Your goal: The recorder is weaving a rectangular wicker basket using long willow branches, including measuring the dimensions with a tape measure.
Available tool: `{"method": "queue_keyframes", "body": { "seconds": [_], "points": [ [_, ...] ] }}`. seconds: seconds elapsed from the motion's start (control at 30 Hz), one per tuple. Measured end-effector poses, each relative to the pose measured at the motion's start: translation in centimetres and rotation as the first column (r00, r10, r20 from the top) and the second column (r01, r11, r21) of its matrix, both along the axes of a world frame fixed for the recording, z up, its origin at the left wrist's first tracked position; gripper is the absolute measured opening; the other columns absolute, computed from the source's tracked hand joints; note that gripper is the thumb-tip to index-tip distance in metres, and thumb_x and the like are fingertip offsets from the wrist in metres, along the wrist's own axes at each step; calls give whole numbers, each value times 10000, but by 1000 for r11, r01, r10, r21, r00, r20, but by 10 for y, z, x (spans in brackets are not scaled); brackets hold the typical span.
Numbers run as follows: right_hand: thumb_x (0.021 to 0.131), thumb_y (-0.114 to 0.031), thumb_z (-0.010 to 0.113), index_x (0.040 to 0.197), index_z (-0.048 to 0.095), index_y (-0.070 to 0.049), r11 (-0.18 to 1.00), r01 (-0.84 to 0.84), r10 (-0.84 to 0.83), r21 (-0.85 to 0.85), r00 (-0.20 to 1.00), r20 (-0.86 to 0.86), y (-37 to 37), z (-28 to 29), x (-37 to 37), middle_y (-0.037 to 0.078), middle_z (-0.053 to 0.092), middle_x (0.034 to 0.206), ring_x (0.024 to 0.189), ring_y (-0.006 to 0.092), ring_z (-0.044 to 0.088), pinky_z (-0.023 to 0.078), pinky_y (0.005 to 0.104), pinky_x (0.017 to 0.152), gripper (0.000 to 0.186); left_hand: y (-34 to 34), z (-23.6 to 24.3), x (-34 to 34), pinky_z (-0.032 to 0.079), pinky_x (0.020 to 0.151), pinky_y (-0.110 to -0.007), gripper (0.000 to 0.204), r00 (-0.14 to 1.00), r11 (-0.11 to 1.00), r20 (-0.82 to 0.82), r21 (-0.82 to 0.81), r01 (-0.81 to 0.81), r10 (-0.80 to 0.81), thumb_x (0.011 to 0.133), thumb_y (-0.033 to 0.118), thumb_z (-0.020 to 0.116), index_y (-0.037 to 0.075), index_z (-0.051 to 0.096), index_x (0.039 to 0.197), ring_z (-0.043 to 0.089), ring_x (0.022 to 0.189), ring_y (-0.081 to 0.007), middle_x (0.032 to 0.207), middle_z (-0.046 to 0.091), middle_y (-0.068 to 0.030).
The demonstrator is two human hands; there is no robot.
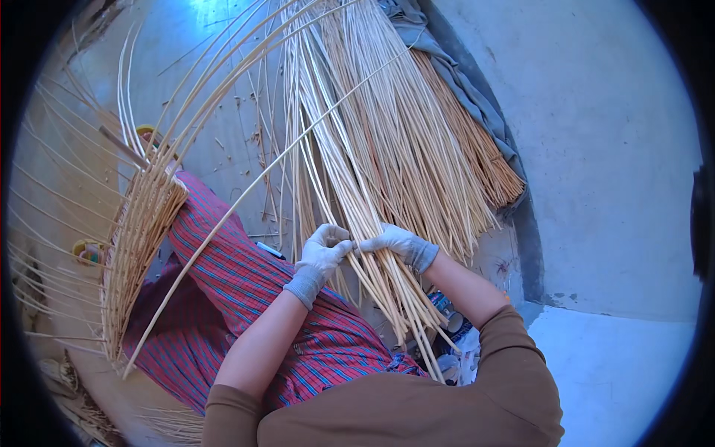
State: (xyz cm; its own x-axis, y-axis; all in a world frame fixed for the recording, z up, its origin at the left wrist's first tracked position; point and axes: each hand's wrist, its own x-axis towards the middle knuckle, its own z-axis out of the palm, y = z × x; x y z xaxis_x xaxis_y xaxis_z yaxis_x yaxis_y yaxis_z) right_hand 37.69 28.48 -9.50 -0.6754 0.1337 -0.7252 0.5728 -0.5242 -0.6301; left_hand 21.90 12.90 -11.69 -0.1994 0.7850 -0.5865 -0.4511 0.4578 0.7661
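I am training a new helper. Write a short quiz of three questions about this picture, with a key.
1. True or false: both hands wear grey gloves.
2. What do the left hand and the right hand grip? A) a rope B) pale cane rods C) a knife
3. Where is the half-woven basket: at the person's left or right?

Key: 1 true. 2 B, the pale cane rods. 3 left, beside the striped cloth over the leg.

The floor [611,149] is pale grey and smooth. A big bundle of long pale sticks [380,149] lies on it, with a bunch of browner sticks [477,156] beside it on a grey cloth [477,104]. Small bits of stick [253,141] lie scattered around.
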Motion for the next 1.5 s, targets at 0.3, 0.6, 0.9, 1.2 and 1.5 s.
{"method": "queue_keyframes", "body": {
  "seconds": [0.3, 0.6, 0.9, 1.2, 1.5],
  "points": [
    [834, -98, 827, 1276, 647, -52, 991, 51, -62, 123, 995, 81, -16, -6, -12, 38, 718, 1007, 828, 135, 686, 574, 284, 755, 479, 7, -26, 12, 631, 793, -401, 404, 984, 977, -28, 131, -171, 176, 1009, 150, 626, 31, 487, 1369, 677, 1011, -268, 1149, 625, -131],
    [813, -228, 663, 1370, 540, -88, 346, -678, -98, 648, 661, 744, 61, 39, 36, 255, 726, 1051, 937, 399, 732, 579, 477, 853, 587, 0, -2, 6, 545, 435, -333, 768, 897, 896, 35, -81, -436, 440, 1017, -57, 473, 323, 229, 1638, 566, 511, -156, 1036, 628, -188],
    [980, -201, 675, 1344, 551, -148, 991, 18, -47, 133, 973, 225, 43, 93, 21, -13, 519, 720, 530, 92, 507, 446, 255, 451, 388, 3, -35, 4, 548, 442, -359, 655, 934, 955, 226, -172, -240, 275, 1055, -22, 424, 262, 316, 1635, 587, 525, -216, 1060, 646, -195],
    [985, -146, 665, 1504, 416, -160, 941, 241, -244, -237, 970, 19, -89, 196, 116, -65, 385, 676, 482, 45, 364, 322, 204, 408, 575, 24, -70, -2, 506, 397, -345, 632, 941, 962, 200, -57, -267, 273, 1056, -7, 427, 218, 315, 1636, 626, 529, -239, 1105, 654, -199],
    [851, -121, 719, 1226, 597, -57, 684, -92, -148, 724, 954, 261, 9, 104, 42, 122, 693, 860, 659, 238, 674, 564, 381, 561, 399, 17, -44, -21, 447, 1151, -425, 696, 555, 799, -622, -205, 566, -553, 969, 441, 659, 160, 446, 1569, 489, 1432, -383, 1544, 471, -271]
  ]
}}
